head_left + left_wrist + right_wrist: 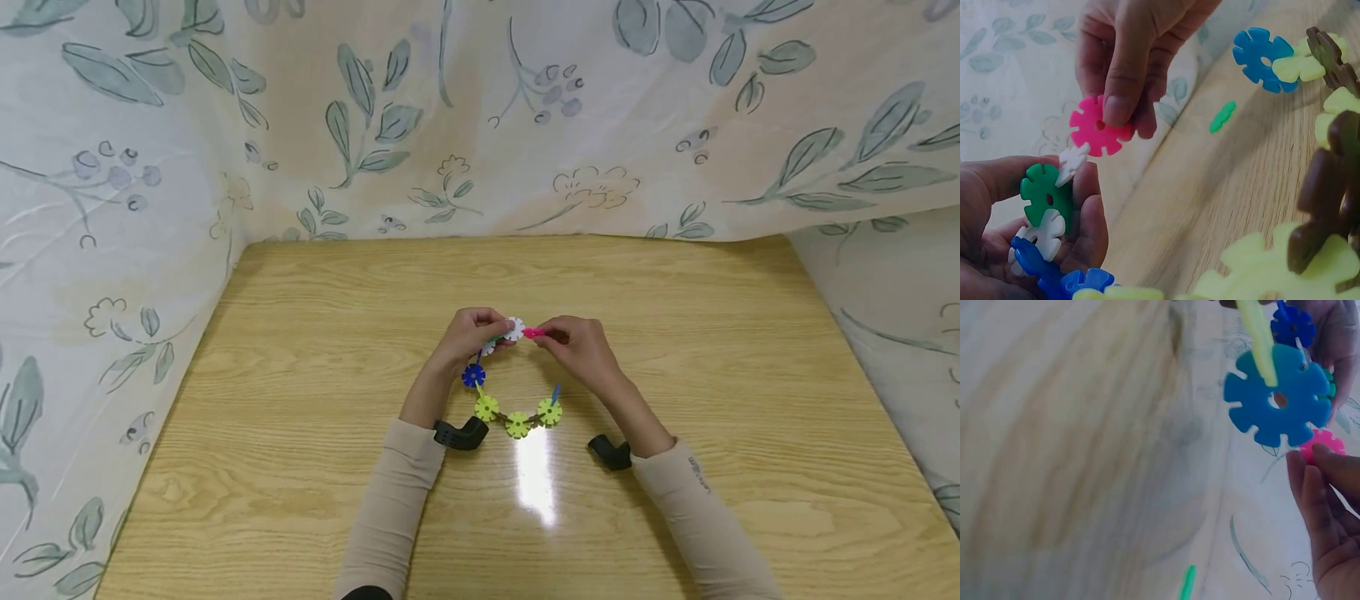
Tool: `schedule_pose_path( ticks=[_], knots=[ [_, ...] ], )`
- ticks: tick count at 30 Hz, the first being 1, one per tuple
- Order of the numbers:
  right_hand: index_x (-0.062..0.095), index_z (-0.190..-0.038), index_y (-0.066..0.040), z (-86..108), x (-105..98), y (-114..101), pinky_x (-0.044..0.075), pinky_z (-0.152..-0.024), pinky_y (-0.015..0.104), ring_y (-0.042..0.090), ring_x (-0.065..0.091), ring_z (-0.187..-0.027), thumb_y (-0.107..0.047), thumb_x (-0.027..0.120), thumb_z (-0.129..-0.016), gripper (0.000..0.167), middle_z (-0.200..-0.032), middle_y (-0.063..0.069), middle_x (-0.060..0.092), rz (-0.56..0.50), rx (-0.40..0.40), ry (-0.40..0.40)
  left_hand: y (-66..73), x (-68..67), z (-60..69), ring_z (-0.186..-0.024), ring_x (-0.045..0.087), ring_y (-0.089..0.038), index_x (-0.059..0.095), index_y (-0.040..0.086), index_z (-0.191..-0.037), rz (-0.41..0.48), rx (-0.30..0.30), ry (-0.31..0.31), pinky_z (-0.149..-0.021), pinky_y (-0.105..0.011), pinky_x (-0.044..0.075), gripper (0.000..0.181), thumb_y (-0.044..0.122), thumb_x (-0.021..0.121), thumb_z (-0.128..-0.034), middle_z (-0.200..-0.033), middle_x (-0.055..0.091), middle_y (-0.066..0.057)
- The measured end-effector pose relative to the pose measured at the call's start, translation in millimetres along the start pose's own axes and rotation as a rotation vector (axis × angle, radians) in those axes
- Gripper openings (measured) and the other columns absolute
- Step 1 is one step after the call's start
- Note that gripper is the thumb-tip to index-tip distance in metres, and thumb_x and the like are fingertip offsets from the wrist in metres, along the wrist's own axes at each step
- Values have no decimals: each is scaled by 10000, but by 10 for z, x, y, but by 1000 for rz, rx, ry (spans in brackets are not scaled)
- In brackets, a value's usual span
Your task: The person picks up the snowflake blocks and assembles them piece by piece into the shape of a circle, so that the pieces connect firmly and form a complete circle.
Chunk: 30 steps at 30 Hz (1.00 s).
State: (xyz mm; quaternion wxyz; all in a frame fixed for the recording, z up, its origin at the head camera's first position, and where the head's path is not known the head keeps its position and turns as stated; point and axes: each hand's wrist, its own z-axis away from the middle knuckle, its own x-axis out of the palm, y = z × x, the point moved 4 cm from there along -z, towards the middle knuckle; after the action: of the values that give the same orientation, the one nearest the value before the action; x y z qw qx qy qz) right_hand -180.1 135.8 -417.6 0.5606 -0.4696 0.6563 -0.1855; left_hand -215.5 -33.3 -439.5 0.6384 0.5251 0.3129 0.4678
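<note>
My left hand holds one end of a chain of notched plastic discs, gripping a green disc and a white disc in its fingers. Between thumb and fingertips, my right hand pinches a pink disc. The pink disc's rim meets the white disc's edge; how deep the notches sit in each other I cannot tell. From the left hand the chain curves down through a dark blue disc, several yellow-green discs and brown ones, to a lighter blue disc at its free end.
A small green piece shows beyond the chain in both wrist views. The wood-grain table spreads around the hands, with leaf-patterned cloth hanging at its back and sides. Black wrist-worn devices sit near both cuffs.
</note>
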Motion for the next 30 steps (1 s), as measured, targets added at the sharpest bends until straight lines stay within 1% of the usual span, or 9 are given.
schedule_pose_path(
  ticks=[5,8,11,15,19,22,26,28,30],
  knots=[
    [709,-846,31,-4,24,-10,537,-589,232,219,663,-672,-10,679,-800,69,-804,127,699,6,-41,10,-16,-10,3,-626,641,-90,607,-101,-882,-2,-2,24,-613,-230,542,148,43,576,-888,-740,633,-10],
    [713,-825,38,-11,25,-49,545,-595,237,206,665,-671,9,679,-794,54,-789,131,696,-28,-65,17,-13,-9,18,-618,637,-86,606,-95,-858,6,2,53,-622,-243,547,135,35,578,-885,-716,641,0],
    [712,-815,50,-24,40,-48,541,-593,205,209,666,-666,18,676,-793,54,-775,133,690,-66,-96,39,-1,5,25,-607,633,-91,605,-64,-809,39,22,87,-605,-238,539,113,25,584,-878,-716,637,-7],
    [708,-823,58,-43,65,-19,538,-600,183,203,667,-675,23,670,-796,58,-777,126,686,-67,-118,35,29,11,50,-619,632,-105,601,-41,-792,40,48,92,-617,-251,542,107,19,578,-878,-747,634,-12],
    [705,-830,50,-64,56,-35,541,-590,202,190,666,-666,16,668,-801,58,-777,125,685,-7,-134,6,42,7,62,-672,644,-134,586,-50,-846,-7,47,53,-695,-324,556,106,36,551,-899,-760,632,-8],
    [706,-838,36,-80,53,-38,540,-585,211,177,664,-663,2,670,-804,60,-784,118,690,28,-143,-2,24,21,44,-728,663,-175,578,-56,-921,-21,17,7,-787,-399,543,138,79,550,-911,-799,621,-31],
    [710,-857,11,-86,57,-31,542,-595,226,171,664,-682,-8,669,-807,67,-804,112,696,46,-138,-16,-14,52,18,-842,664,-284,599,-76,-1033,-66,-37,-65,-861,-431,513,235,122,561,-912,-925,652,-155],
    [712,-861,2,-85,58,-27,543,-596,234,171,664,-688,-10,670,-807,70,-810,110,697,52,-134,-19,-27,59,9,-910,636,-350,610,-84,-1055,-93,-53,-95,-875,-435,505,258,125,566,-910,-990,654,-219],
    [712,-858,-2,-82,59,-23,540,-591,238,168,662,-689,-3,673,-800,69,-810,106,698,59,-132,-16,-34,66,4,-955,612,-381,616,-90,-1055,-122,-55,-122,-870,-428,507,266,127,571,-907,-1026,649,-245]
  ],
)
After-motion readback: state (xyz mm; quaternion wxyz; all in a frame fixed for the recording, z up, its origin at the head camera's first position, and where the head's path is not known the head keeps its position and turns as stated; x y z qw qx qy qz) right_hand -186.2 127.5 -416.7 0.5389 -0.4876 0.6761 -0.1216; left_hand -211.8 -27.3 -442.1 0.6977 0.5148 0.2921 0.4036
